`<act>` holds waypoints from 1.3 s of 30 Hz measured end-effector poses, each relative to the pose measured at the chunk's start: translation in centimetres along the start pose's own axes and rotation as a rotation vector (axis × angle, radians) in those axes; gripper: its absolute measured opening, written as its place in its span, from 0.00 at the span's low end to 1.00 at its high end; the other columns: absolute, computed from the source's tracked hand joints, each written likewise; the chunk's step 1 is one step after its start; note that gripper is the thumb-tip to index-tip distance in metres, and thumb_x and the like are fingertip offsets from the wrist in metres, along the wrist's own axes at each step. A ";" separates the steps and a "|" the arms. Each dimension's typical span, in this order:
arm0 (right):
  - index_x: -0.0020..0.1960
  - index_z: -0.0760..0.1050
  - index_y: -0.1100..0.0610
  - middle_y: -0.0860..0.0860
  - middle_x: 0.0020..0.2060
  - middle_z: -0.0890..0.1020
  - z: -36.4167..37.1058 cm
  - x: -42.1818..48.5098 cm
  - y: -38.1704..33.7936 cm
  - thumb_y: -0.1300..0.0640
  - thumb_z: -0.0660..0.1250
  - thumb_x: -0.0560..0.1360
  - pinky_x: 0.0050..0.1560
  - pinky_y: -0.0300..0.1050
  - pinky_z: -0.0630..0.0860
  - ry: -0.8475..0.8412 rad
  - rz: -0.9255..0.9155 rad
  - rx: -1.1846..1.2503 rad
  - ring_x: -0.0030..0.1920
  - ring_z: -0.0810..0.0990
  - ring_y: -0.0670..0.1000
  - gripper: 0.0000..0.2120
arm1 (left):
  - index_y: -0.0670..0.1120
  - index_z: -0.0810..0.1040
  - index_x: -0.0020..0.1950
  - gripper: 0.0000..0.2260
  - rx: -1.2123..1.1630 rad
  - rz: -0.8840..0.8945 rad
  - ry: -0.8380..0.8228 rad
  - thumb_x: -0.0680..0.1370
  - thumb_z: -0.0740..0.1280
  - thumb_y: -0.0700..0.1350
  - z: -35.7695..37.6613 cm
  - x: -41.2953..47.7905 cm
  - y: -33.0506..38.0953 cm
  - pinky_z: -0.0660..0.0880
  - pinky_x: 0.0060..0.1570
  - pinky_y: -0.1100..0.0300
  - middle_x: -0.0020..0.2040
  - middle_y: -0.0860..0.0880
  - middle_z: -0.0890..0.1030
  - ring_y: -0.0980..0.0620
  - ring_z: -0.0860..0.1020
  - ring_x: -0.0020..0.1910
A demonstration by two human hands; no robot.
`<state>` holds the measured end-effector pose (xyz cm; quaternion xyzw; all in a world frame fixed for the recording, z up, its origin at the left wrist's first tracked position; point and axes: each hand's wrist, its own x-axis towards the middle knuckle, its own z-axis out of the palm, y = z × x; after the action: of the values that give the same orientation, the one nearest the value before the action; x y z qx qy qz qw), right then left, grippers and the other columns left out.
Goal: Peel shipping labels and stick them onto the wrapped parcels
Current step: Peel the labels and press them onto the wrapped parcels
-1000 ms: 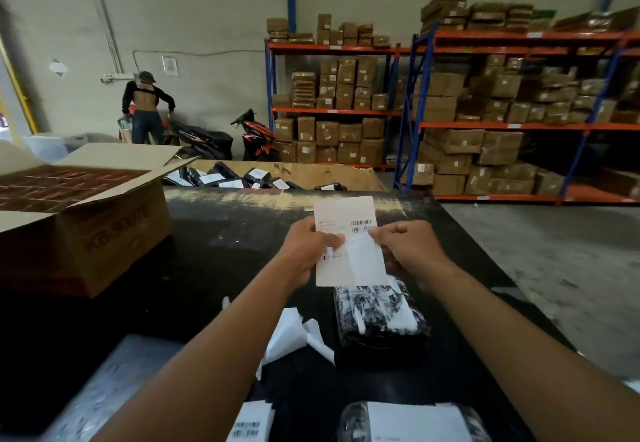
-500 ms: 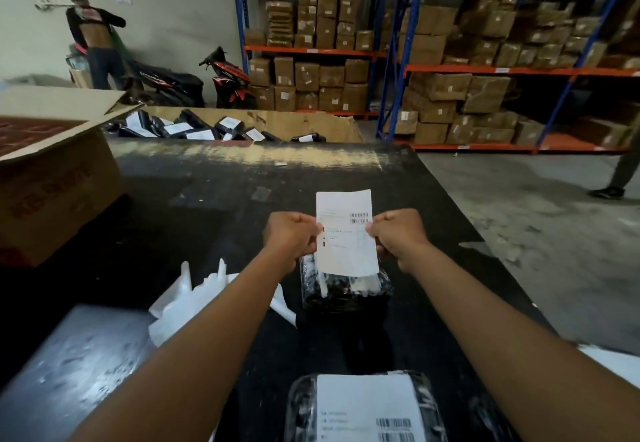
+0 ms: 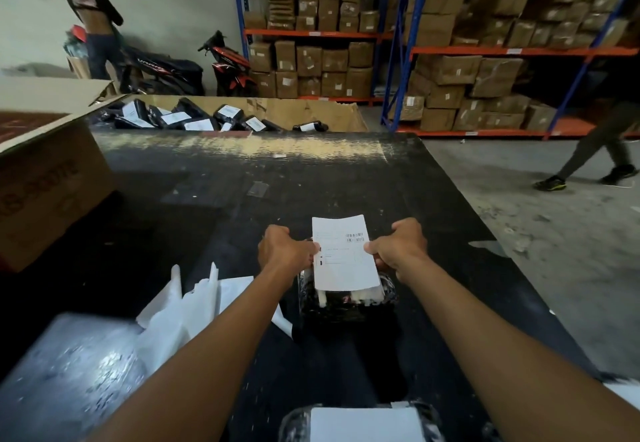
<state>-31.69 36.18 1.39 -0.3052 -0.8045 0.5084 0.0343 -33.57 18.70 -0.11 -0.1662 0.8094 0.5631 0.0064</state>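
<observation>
A white shipping label (image 3: 344, 252) with a barcode is stretched between both hands. My left hand (image 3: 285, 251) pinches its left edge and my right hand (image 3: 398, 247) pinches its right edge. The label's lower end lies over a black bubble-wrapped parcel (image 3: 346, 299) on the black table (image 3: 242, 206); whether it is stuck down I cannot tell. A second wrapped parcel (image 3: 360, 422) with a white label on top sits at the near edge.
Crumpled white backing papers (image 3: 194, 310) lie left of the parcel. An open cardboard box (image 3: 45, 178) stands at the left. A cardboard bin (image 3: 304, 112) beyond the table holds several labelled parcels. A person's legs (image 3: 588, 157) cross the floor at right.
Both hands have lowered the label from in front of me down onto the wrapped parcel. My head has tilted downward. A walking person has come into view at the right.
</observation>
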 end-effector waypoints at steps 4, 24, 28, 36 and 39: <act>0.66 0.65 0.60 0.59 0.56 0.79 0.1 0.5 0.0 0.66 0.79 0.65 0.43 0.51 0.84 -0.006 0.023 -0.009 0.48 0.84 0.58 0.35 | 0.41 0.72 0.60 0.27 -0.015 -0.044 -0.014 0.66 0.80 0.38 0.2 0.3 -0.2 0.83 0.42 0.48 0.45 0.44 0.80 0.46 0.84 0.35; 0.66 0.65 0.61 0.59 0.54 0.81 1.1 1.0 1.0 0.64 0.80 0.62 0.49 0.55 0.83 0.011 0.013 -0.164 0.50 0.83 0.59 0.38 | 0.44 0.66 0.61 0.33 0.201 -0.021 -0.004 0.64 0.81 0.43 0.7 0.5 -1.0 0.82 0.45 0.46 0.52 0.43 0.80 0.41 0.83 0.44; 0.69 0.64 0.62 0.59 0.59 0.78 1.0 1.0 0.7 0.65 0.78 0.66 0.52 0.50 0.80 0.011 0.006 -0.223 0.57 0.80 0.60 0.36 | 0.42 0.65 0.63 0.34 0.305 0.013 -0.014 0.65 0.80 0.43 0.7 0.4 -0.6 0.81 0.47 0.46 0.54 0.42 0.79 0.42 0.82 0.47; 0.67 0.66 0.62 0.58 0.62 0.77 0.5 0.7 1.7 0.56 0.81 0.64 0.53 0.48 0.76 -0.003 -0.033 -0.299 0.63 0.76 0.60 0.38 | 0.41 0.69 0.62 0.30 0.426 0.067 -0.078 0.68 0.79 0.47 0.4 0.5 -0.9 0.76 0.46 0.52 0.57 0.43 0.78 0.43 0.78 0.54; 0.62 0.71 0.62 0.57 0.60 0.78 -0.1 1.1 2.4 0.51 0.82 0.63 0.55 0.47 0.75 -0.024 -0.008 -0.291 0.64 0.75 0.59 0.35 | 0.44 0.71 0.55 0.24 0.433 0.078 -0.094 0.68 0.79 0.53 -0.3 0.8 -1.8 0.73 0.44 0.54 0.52 0.47 0.78 0.47 0.76 0.48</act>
<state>-31.46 37.51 -0.88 -0.2976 -0.8713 0.3898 -0.0178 -33.76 17.71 -1.78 -0.1030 0.9162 0.3830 0.0579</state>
